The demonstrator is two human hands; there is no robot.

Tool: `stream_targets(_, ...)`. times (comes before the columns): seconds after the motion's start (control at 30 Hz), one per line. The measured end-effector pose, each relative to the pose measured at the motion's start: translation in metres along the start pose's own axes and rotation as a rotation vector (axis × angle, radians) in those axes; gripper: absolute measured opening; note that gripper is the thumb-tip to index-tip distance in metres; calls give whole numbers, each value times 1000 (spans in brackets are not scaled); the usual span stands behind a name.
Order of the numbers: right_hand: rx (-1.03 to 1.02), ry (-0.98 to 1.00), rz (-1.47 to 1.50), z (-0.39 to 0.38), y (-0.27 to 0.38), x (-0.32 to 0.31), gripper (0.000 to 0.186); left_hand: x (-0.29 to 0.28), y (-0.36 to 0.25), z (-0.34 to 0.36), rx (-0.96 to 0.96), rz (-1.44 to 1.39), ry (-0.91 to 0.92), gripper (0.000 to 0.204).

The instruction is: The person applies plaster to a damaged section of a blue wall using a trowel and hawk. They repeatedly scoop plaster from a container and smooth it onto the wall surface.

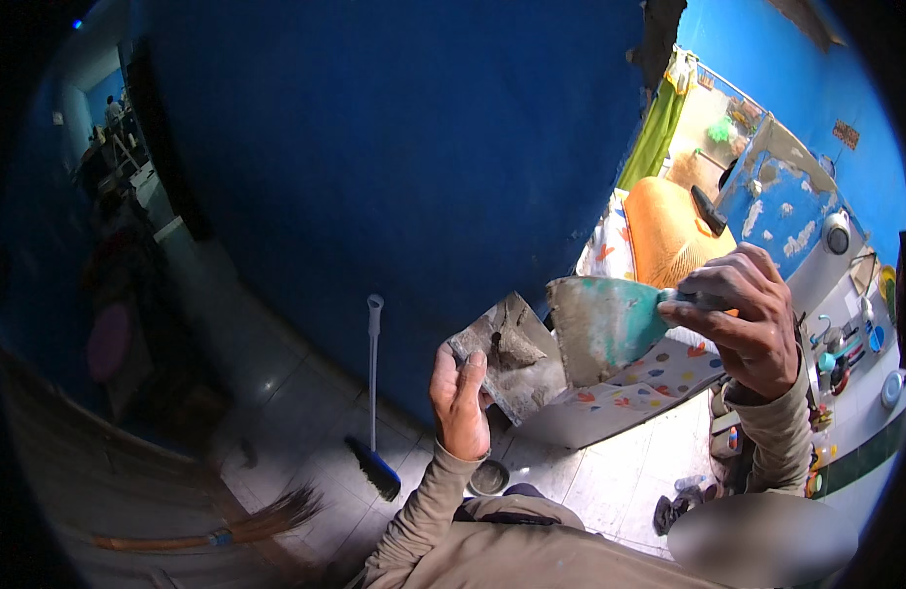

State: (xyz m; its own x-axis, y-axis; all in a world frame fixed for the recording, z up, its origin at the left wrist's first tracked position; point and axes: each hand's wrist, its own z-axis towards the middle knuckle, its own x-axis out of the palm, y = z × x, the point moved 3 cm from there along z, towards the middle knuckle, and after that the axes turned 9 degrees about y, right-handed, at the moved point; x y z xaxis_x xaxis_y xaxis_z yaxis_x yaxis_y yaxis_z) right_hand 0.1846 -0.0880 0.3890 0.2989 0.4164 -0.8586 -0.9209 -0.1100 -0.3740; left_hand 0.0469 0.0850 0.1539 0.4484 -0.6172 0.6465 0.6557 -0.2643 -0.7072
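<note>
My left hand (460,407) grips a flat, square, grey-smeared plate (541,378) by its left edge, thumb on top. A lump of grey putty or plaster (522,342) sits on the plate. Closed round its handle, my right hand (743,319) holds a wide scraper (615,329) with a teal blade crusted grey. The blade's left edge is beside the plate's right side; whether the two touch I cannot tell. Both tools are held up in front of the blue wall (424,157).
A blue-headed broom (374,393) leans at the wall, and a straw broom (217,535) lies lower left. A round pan (489,478) is on the tiles near me. Rightward are an orange basket (669,231), a patterned cloth (659,378), a dark bag (677,508) and a cluttered counter (851,393).
</note>
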Motion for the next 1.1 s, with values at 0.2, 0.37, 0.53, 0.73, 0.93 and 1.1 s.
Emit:
stream_targets(0.2, -84, 114, -33, 17, 12, 22, 41, 1, -2, 0, 1, 34, 29, 27)
stream_targets(0.37, -145, 92, -104, 31, 26, 9, 36, 15, -18, 0, 88, 89, 50, 26)
stream_targets(0.53, -138, 26, -412, 36, 51, -20, 36, 26, -25, 4, 289, 146, 55, 27)
stream_targets(0.73, 60, -58, -648, 30, 72, -49, 31, 40, -35, 7, 394, 88, 29, 30)
stream_targets(0.93, 76, -277, -1127, 19, 72, -82, 28, 60, -61, 12, 422, 14, -13, 47)
stream_targets(1.1, 197, -529, -976, 16, 20, -113, 35, 54, -49, 9, 359, -24, -27, 35)
